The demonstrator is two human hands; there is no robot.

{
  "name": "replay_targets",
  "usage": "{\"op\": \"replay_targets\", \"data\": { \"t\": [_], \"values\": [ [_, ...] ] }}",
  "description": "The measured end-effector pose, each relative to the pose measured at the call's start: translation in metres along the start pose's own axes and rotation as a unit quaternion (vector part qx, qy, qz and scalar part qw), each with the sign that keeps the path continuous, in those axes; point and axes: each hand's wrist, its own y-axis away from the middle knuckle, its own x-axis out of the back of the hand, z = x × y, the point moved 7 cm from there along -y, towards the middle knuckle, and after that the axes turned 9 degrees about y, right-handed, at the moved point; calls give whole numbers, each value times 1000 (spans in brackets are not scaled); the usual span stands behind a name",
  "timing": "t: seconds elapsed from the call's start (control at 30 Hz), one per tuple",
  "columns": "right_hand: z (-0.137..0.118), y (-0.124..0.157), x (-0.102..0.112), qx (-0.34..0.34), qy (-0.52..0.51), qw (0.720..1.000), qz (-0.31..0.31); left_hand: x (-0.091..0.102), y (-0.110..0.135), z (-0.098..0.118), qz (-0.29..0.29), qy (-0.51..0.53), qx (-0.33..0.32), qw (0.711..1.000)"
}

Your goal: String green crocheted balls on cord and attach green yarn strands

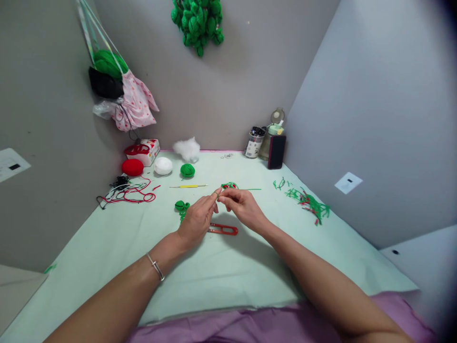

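My left hand (198, 219) and my right hand (243, 206) meet over the middle of the pale green table cover (107, 247), fingertips pinched together on a thin green yarn strand (254, 189). Just beyond the fingertips lies a small green and red crochet piece (229, 185). Red thread snips (223, 230) lie on the cover under my hands. A small green crochet bit (180, 206) sits left of my left hand. A yellow-handled crochet hook (188, 186) lies farther back.
Red (132, 167), white (163, 165) and green (187, 170) yarn balls and white stuffing (187, 148) sit at the back. Tangled red yarn (130, 193) lies left, yarn scraps (307, 202) right. A pen cup (254, 142), bottle (274, 131) and phone (276, 152) stand back right.
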Motion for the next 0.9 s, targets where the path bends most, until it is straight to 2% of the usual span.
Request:
{"op": "replay_targets", "data": {
  "t": [0.2,0.33,0.53,0.9],
  "values": [
    [8,-5,-6,-4,-4,1000,-26,-5,2,-8,-17,-28,24,999],
    [10,-6,-7,13,34,999,-19,-8,2,-8,-27,-50,24,998],
    [15,-7,-8,-1,48,999,-17,-10,2,-11,-44,-115,39,992],
    [20,-10,-13,-1,43,999,-22,-10,2,-15,-34,-152,23,988]
  ]
}}
